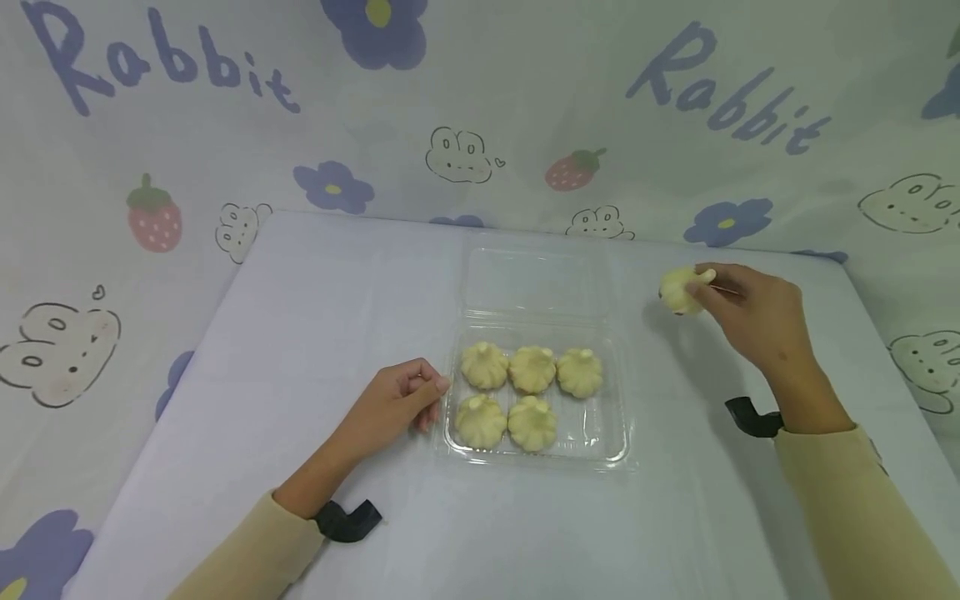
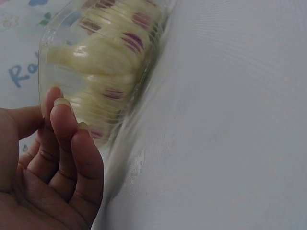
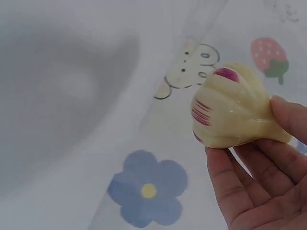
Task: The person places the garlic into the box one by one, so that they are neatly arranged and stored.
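My right hand point(image 1: 757, 312) holds a garlic bulb point(image 3: 232, 108) by its stem end, raised over the right side of the table. Purple streaks mark the bulb's pale, ribbed skin. A clear plastic clamshell box point(image 1: 592, 427) lies with its lid point(image 1: 534, 279) folded back, away from me. Several garlic bulbs point(image 1: 532, 371) sit in it: a full far row, and a near row with a gap at the right. My left hand point(image 1: 397, 404) pinches the box's left rim between thumb and fingers; in the left wrist view the fingertips point(image 2: 62, 112) overlap the clear wall.
The table wears a white cloth point(image 1: 315, 308). Behind it hangs a printed curtain point(image 1: 517, 100) with rabbits, flowers and strawberries. A black strap end sticks out at each wrist, below the beige sleeves point(image 1: 847, 492).
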`<state>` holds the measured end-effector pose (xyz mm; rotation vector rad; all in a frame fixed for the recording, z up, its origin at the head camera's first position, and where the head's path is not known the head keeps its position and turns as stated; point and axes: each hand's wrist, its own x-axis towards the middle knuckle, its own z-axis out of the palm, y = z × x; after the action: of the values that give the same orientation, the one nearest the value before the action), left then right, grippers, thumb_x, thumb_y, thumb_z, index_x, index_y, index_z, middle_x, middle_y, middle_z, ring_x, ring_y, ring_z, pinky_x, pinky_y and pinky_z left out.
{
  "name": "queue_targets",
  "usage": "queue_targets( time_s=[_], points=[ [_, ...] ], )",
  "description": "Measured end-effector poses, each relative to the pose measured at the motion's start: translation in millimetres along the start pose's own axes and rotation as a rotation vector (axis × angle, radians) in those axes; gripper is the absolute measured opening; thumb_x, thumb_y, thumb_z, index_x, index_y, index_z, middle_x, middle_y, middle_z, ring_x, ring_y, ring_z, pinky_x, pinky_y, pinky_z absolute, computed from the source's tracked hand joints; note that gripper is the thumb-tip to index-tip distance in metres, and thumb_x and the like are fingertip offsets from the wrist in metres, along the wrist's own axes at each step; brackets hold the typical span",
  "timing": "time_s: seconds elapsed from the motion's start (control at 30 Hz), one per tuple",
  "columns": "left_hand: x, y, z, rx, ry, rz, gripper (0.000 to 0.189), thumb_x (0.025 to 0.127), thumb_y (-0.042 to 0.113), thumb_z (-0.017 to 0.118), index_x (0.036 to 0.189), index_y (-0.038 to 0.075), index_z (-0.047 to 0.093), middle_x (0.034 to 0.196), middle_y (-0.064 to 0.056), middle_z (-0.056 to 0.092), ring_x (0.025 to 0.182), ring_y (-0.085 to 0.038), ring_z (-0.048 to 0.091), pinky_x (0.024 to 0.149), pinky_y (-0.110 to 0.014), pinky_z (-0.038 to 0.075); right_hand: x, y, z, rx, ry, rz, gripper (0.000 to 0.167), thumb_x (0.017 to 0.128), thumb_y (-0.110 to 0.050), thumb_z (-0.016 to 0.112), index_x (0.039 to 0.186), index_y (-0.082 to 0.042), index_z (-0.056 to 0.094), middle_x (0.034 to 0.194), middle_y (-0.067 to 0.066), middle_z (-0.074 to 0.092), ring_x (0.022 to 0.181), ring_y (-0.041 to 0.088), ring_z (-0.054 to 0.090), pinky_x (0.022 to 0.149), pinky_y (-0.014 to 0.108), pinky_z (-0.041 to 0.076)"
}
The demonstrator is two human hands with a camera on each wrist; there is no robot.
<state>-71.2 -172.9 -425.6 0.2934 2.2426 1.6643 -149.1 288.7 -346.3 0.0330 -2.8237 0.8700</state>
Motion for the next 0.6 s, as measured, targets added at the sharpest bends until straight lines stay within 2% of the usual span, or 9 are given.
queue_targets(
  time_s=[0.07, 0.13, 0.3, 0.6],
  points=[
    [0.3, -0.3, -0.3, 0.001, -0.001, -0.001, 0.025, 0.106, 0.031, 0.064, 0.093, 0.010, 0.064, 0.068, -0.005, 0.065, 0.059, -0.019, 0.061, 0.056, -0.028, 0.050, -4.9, -5.5, -2.4, 0.016, 0.009, -0.025, 0.042, 0.100, -0.042, 0.072, 0.128, -0.010, 0.074, 0.120, 0.017, 0.074, 0.089, -0.028, 0.052, 0.074, 0.006, 0.040],
    [0.3, -0.4, -0.3, 0.004, 0.000, -0.003, 0.024, 0.106, 0.030, 0.064, 0.093, 0.010, 0.063, 0.068, -0.005, 0.065, 0.059, -0.019, 0.061, 0.056, -0.028, 0.050, -10.0, -11.0, -3.9, 0.029, 0.022, -0.067, 0.037, 0.099, -0.036, 0.074, 0.126, -0.010, 0.075, 0.119, 0.017, 0.075, 0.087, -0.032, 0.049, 0.076, 0.005, 0.039],
    [-0.6, 1.5, 0.0, 0.006, 0.003, -0.008, 0.024, 0.106, 0.030, 0.064, 0.093, 0.010, 0.063, 0.068, -0.005, 0.065, 0.059, -0.020, 0.061, 0.057, -0.028, 0.050, -24.5, -27.1, -6.4, 0.052, 0.048, -0.195, 0.028, 0.095, -0.017, 0.080, 0.122, -0.011, 0.077, 0.116, 0.013, 0.076, 0.092, -0.029, 0.053, 0.080, 0.001, 0.040],
    [-1.2, 3.9, -0.1, 0.001, -0.002, -0.005, 0.025, 0.107, 0.030, 0.064, 0.093, 0.009, 0.063, 0.068, -0.005, 0.065, 0.059, -0.020, 0.060, 0.057, -0.028, 0.049, -57.0, -60.4, -4.8, 0.052, 0.007, -0.405, 0.041, 0.084, -0.001, 0.087, 0.122, -0.013, 0.077, 0.118, -0.001, 0.076, 0.102, -0.020, 0.060, 0.081, 0.004, 0.046]
  ],
)
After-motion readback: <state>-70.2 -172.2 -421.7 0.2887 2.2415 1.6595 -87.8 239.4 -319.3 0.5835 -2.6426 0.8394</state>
